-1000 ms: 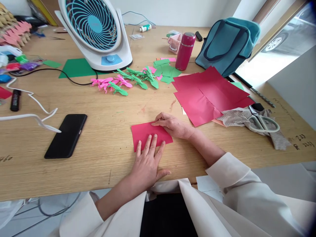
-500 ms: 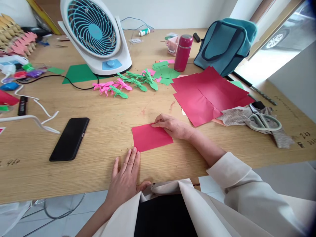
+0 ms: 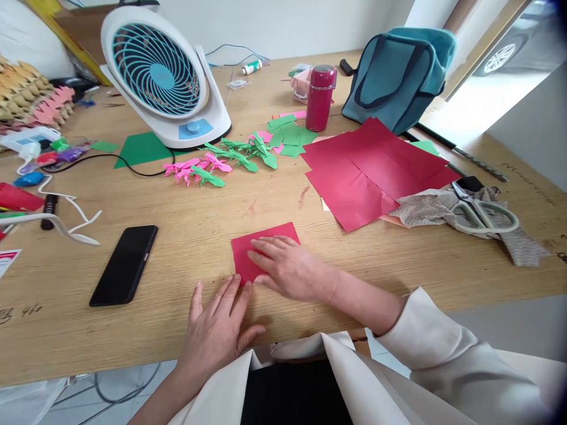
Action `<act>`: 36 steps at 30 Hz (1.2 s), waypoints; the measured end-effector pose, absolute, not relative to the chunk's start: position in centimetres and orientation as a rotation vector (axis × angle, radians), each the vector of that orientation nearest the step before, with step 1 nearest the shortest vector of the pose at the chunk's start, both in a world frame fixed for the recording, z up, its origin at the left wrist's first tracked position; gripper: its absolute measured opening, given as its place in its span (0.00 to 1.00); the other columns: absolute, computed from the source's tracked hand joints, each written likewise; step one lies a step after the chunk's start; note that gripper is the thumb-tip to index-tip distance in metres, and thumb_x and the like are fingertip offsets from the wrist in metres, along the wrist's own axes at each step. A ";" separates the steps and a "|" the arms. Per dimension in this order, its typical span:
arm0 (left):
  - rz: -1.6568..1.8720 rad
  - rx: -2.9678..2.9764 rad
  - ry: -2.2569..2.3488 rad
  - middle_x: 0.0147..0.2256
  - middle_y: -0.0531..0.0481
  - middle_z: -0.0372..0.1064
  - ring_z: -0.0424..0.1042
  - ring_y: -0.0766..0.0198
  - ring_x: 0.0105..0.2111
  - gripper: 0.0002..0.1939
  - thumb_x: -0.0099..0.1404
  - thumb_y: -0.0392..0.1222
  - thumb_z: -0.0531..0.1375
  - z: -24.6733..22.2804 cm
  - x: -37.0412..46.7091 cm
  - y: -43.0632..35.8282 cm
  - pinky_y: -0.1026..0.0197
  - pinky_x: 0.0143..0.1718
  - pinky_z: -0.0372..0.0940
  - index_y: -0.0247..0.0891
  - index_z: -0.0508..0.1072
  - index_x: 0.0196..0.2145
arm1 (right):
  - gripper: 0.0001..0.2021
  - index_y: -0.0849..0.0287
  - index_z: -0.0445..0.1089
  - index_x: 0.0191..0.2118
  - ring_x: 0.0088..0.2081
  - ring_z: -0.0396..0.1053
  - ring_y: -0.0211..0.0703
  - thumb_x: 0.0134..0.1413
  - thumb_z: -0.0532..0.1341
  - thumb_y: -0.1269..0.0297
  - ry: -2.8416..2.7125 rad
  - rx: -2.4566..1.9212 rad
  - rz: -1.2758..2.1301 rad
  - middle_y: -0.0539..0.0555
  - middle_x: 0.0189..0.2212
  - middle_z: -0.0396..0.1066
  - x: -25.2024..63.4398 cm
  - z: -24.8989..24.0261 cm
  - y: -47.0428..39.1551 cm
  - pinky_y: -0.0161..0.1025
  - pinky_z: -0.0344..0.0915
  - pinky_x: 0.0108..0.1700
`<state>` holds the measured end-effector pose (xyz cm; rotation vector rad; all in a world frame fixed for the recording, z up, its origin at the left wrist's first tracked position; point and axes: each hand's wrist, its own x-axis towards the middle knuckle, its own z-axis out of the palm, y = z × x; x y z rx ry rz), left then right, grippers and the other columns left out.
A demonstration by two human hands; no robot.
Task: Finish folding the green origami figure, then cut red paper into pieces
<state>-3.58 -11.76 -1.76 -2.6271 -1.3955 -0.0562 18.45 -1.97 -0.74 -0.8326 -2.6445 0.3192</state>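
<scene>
A small red sheet of paper (image 3: 243, 251) lies flat on the wooden table in front of me. My right hand (image 3: 287, 265) rests palm down across it, fingers stretched to the left and covering its middle and lower right. At the sheet's lower left corner, my left hand (image 3: 219, 321) presses with its fingertips, fingers spread and thumb out to the side. Up and to the right sits a stack of larger red paper sheets (image 3: 372, 171). Several folded green and pink paper pieces (image 3: 217, 162) lie beyond the small sheet.
A black phone (image 3: 124, 265) lies to the left. Scissors (image 3: 482, 212) rest on crumpled cloth-like material at right. Along the back stand a white fan (image 3: 159, 77), a red thermos (image 3: 321, 97) and a teal bag (image 3: 394, 82). A white cord (image 3: 66, 230) trails at far left.
My right hand has moved from the sheet's upper right edge down and left, flattening out over the paper. My left hand stays at the lower left corner, its thumb now showing.
</scene>
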 end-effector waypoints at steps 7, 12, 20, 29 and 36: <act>-0.074 -2.615 -1.402 0.59 0.30 0.65 0.69 0.43 0.55 0.35 0.69 0.63 0.47 -1.8 -3.5 -12.0 0.34 0.65 0.30 0.34 0.68 0.59 | 0.36 0.74 0.54 0.66 0.71 0.41 0.59 0.63 0.55 0.49 -2.648 -0.873 0.354 0.71 0.69 0.45 19.0 -3.0 -4.9 0.54 0.45 0.70; -0.103 -2.643 -1.377 0.58 0.33 0.67 0.69 0.44 0.55 0.33 0.68 0.63 0.50 -1.3 -3.8 -12.0 0.36 0.65 0.33 0.36 0.69 0.58 | 0.37 0.75 0.51 0.67 0.70 0.41 0.61 0.63 0.55 0.49 -2.618 -0.965 0.315 0.73 0.69 0.44 20.6 -2.9 -5.1 0.58 0.47 0.69; -0.193 -2.672 -1.766 0.52 0.39 0.69 0.67 0.49 0.52 0.22 0.69 0.48 0.54 1.7 -2.8 -4.0 0.45 0.55 0.57 0.36 0.67 0.56 | 0.37 0.73 0.51 0.67 0.70 0.41 0.62 0.64 0.53 0.48 -2.587 -0.975 0.274 0.73 0.68 0.48 21.3 -2.8 -5.1 0.62 0.47 0.67; -0.103 -2.750 -2.047 0.42 0.46 0.67 0.70 0.50 0.44 0.20 0.54 0.49 0.66 1.0 -0.5 1.1 0.50 0.45 0.63 0.39 0.67 0.40 | 0.24 0.64 0.58 0.64 0.64 0.56 0.60 0.67 0.52 0.58 -2.340 -1.041 0.410 0.70 0.63 0.58 22.0 -1.4 -3.6 0.59 0.58 0.62; -0.584 -3.038 -2.380 0.36 0.51 0.76 0.74 0.56 0.36 0.14 0.59 0.47 0.62 1.1 -1.1 1.6 0.60 0.37 0.64 0.39 0.73 0.40 | 0.18 0.57 0.62 0.57 0.51 0.69 0.49 0.63 0.57 0.63 -1.728 -1.207 0.746 0.63 0.52 0.66 23.1 -1.8 -1.0 0.49 0.71 0.49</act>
